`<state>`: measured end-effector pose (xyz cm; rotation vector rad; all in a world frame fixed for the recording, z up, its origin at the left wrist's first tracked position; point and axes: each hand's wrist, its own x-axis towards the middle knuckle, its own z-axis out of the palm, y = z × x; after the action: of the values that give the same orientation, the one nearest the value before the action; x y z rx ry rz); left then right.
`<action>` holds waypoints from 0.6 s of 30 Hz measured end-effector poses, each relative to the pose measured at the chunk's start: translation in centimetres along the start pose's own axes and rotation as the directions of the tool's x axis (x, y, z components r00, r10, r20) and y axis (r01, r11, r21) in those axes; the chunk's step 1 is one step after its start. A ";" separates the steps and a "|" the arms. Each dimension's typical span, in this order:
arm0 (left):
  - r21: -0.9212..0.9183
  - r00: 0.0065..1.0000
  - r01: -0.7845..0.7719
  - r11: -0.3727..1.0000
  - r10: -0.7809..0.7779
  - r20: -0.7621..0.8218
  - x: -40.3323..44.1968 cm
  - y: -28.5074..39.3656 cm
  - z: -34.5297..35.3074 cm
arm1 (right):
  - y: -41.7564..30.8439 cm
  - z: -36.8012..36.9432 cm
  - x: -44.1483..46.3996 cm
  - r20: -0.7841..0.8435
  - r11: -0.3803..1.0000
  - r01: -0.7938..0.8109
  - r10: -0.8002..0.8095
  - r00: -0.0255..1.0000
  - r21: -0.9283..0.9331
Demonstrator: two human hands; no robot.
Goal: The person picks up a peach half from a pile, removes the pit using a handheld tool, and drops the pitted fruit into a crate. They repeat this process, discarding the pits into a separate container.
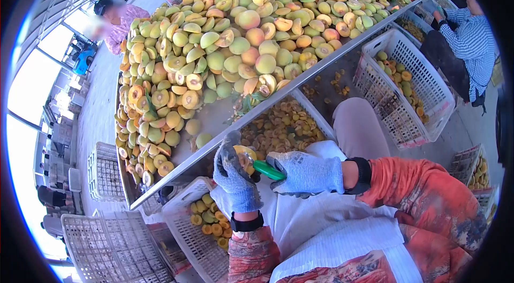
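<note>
My left hand [233, 180], in a grey-blue work glove, is closed around a yellow peach half [246, 154] and holds it up over my lap. My right hand [313, 173], gloved too, grips a green-handled pitting tool [269, 170]. The tool's tip meets the fruit, where the left fingers partly hide it. Just beyond my hands, a bin [313, 109] holds many brownish-yellow scraps, possibly pits. Below my left hand, a white crate [187, 236] contains several cut peach halves [213, 221].
A metal-edged table [214, 141] heaped with peaches [251, 47] stands in front. Another white crate [401, 112] with fruit is at the right, near a person in a checked shirt [468, 37]. Stacked crates [115, 248] stand at left. A person in pink [126, 21] is across the table.
</note>
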<state>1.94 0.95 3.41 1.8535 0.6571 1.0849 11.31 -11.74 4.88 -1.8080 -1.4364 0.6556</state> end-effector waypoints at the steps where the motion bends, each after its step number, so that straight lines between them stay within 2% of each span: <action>1: 0.189 0.984 -0.181 0.965 0.178 0.032 0.2 0.6 -0.2 | 0.1 0.0 -0.1 0.035 0.999 -0.031 0.030 0.999 0.015; 2: -0.263 0.801 0.597 0.758 -0.546 0.245 0.8 1.5 -0.9 | 0.2 -0.2 0.0 0.066 0.998 -0.054 0.053 0.996 0.025; 3: -0.268 0.806 0.590 0.761 -0.542 0.237 1.1 1.8 -0.9 | 0.3 -0.5 0.2 0.097 0.997 -0.074 0.071 0.993 0.030; 4: -0.266 0.765 0.644 0.717 -0.600 0.234 1.2 1.9 -0.7 | 0.8 -0.2 0.3 0.097 0.997 -0.068 0.065 0.993 0.026; 5: -0.260 0.719 0.695 0.670 -0.655 0.235 1.3 2.0 -0.4 | 1.5 0.6 0.4 0.032 0.999 0.019 -0.018 0.999 -0.036; 6: -0.390 0.791 0.604 0.695 -0.583 0.186 0.7 1.0 -0.3 | 2.0 1.0 0.5 -0.030 0.990 0.097 -0.100 0.995 -0.101; 7: -0.387 0.788 0.608 0.694 -0.585 0.189 0.7 0.0 -0.2 | 1.0 -0.3 0.7 -0.031 0.991 0.092 -0.096 0.995 -0.098; 8: -0.367 0.873 0.482 0.796 -0.470 0.128 0.7 -1.0 -0.2 | -0.2 -2.1 1.0 0.240 0.933 -0.183 0.110 0.964 0.310; 9: -0.334 0.937 0.345 0.877 -0.342 0.070 0.8 -0.9 -0.2 | -0.9 -3.0 1.2 0.547 0.652 -0.507 0.165 0.821 0.564; 10: -0.272 0.916 0.399 0.876 -0.394 0.076 0.8 -0.2 -0.1 | -0.3 -2.8 1.2 0.553 0.546 -0.519 0.118 0.825 0.657; 11: -0.265 0.914 0.404 0.875 -0.399 0.078 1.2 0.1 0.0 | 0.3 -2.7 1.2 0.555 0.539 -0.522 0.116 0.824 0.661; 13: -0.135 0.965 0.245 0.960 -0.228 0.128 2.2 0.9 0.8 | 1.6 -2.6 1.4 0.577 0.232 -0.550 -0.068 0.814 0.802; 14: -0.293 0.897 0.440 0.849 -0.406 0.173 2.8 1.7 1.2 | 2.9 -1.6 1.6 0.535 0.128 -0.522 -0.117 0.836 0.843; 15: -0.288 0.896 0.443 0.849 -0.407 0.178 3.2 1.3 1.7 | 3.2 -1.7 1.5 0.532 0.122 -0.520 -0.116 0.839 0.846; 17: -0.533 0.728 0.684 0.497 -0.509 0.460 4.1 0.2 2.4 | 3.9 -2.2 1.7 0.501 0.041 -0.499 -0.068 0.863 0.865; 18: -0.542 0.743 0.670 0.507 -0.476 0.471 4.5 0.7 2.9 | 4.1 -2.6 1.8 0.496 0.038 -0.495 -0.068 0.865 0.868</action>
<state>6.67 2.83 5.20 0.9536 0.5478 0.4847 16.23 -11.06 3.28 -0.6405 -0.4217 1.7728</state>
